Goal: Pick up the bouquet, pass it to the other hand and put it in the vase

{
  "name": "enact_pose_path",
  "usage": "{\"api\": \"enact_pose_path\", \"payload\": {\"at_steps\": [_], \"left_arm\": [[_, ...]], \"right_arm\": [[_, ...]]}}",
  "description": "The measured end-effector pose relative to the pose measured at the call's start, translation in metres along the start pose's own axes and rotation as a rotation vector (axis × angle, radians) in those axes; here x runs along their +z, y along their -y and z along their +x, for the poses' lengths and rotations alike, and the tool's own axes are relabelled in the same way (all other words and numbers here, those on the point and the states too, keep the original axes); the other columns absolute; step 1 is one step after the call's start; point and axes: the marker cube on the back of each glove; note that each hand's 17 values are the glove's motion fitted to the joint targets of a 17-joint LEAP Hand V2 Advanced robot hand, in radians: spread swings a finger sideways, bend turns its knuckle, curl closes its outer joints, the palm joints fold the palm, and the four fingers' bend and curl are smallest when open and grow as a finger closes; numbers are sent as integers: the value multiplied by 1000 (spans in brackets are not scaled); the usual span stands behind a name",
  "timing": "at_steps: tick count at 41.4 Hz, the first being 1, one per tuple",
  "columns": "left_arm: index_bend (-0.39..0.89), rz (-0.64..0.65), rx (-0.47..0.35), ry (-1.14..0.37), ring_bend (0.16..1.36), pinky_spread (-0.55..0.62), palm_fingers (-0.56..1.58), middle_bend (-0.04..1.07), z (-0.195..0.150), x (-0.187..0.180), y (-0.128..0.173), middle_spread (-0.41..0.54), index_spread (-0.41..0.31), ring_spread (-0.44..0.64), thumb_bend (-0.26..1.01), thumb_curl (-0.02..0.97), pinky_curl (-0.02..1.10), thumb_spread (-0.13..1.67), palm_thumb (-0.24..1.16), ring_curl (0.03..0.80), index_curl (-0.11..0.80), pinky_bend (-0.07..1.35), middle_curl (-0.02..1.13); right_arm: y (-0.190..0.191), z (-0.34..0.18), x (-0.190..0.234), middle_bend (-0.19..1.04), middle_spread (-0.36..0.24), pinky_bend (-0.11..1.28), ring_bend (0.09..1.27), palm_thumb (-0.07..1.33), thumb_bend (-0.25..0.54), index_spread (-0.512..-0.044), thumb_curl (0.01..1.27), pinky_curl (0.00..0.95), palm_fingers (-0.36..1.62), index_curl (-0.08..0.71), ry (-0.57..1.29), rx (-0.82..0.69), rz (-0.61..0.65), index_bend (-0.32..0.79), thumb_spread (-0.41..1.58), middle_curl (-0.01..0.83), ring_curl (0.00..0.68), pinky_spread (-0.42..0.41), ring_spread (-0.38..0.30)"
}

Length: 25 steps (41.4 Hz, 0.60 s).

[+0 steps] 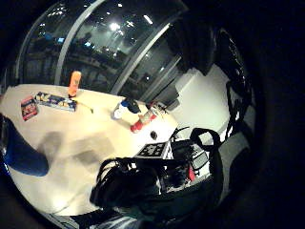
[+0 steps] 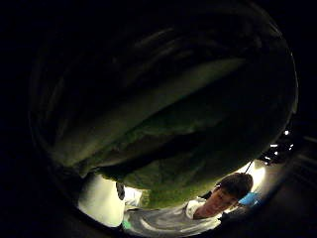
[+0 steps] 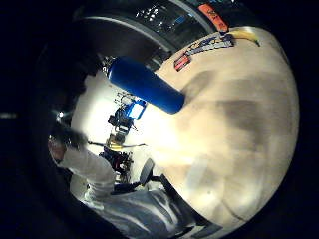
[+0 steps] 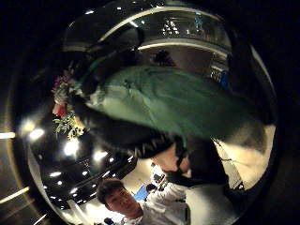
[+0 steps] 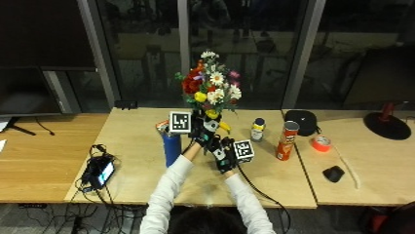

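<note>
Wooden table (image 5: 136, 180) stands before dark windows (image 5: 246, 44).

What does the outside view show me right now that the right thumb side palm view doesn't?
Only the outside view shows the table, the blue vase standing on it just left of the hands, the red chip can, the small bottle and the right hand beside the left one. Only the right thumb side palm view shows the bouquet's green wrapping close up from below, with a person's head underneath. Both show the bouquet held up off the table, blooms at the far end, and the left hand gripping its stem end.
</note>
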Motion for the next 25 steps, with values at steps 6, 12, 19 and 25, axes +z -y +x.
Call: {"api": "enact_pose_path", "payload": {"at_steps": [6, 12, 19, 25], "left_arm": [[399, 71, 201, -73, 764, -395, 1412, 704, 54, -19, 39, -340, -333, -385, -20, 647, 472, 341, 900, 470, 500, 583, 562], [409, 153, 177, -20, 779, -401, 1394, 721, 76, -56, 70, -347, -346, -390, -25, 679, 476, 315, 898, 478, 527, 602, 570], [410, 263, 205, -21, 782, -404, 1379, 736, 95, -94, 100, -350, -352, -393, -27, 711, 477, 298, 894, 481, 552, 615, 575], [407, 350, 169, 185, 784, -406, 1374, 738, 73, -122, 113, -353, -355, -392, -27, 733, 475, 290, 891, 483, 569, 622, 576]], "right_arm": [[7, 1, -22, 538, -131, 527, 696, 669, -75, -262, 608, 486, 672, 543, -39, 50, 22, 207, 802, 507, 461, -109, -163], [12, -10, -46, 384, -97, 517, 577, 622, -40, -303, 559, 446, 454, 454, -148, 126, 62, 97, 918, 448, 405, 10, -129], [26, -20, -66, 201, -43, 633, 508, 678, -7, -358, 544, 443, 39, 333, -130, 218, 99, 9, 995, 379, 363, 138, -47], [36, -24, -72, 183, 2, 679, 491, 689, -18, -378, 531, 419, -80, 241, -117, 249, 143, 25, 1027, 355, 326, 198, 13]]}}
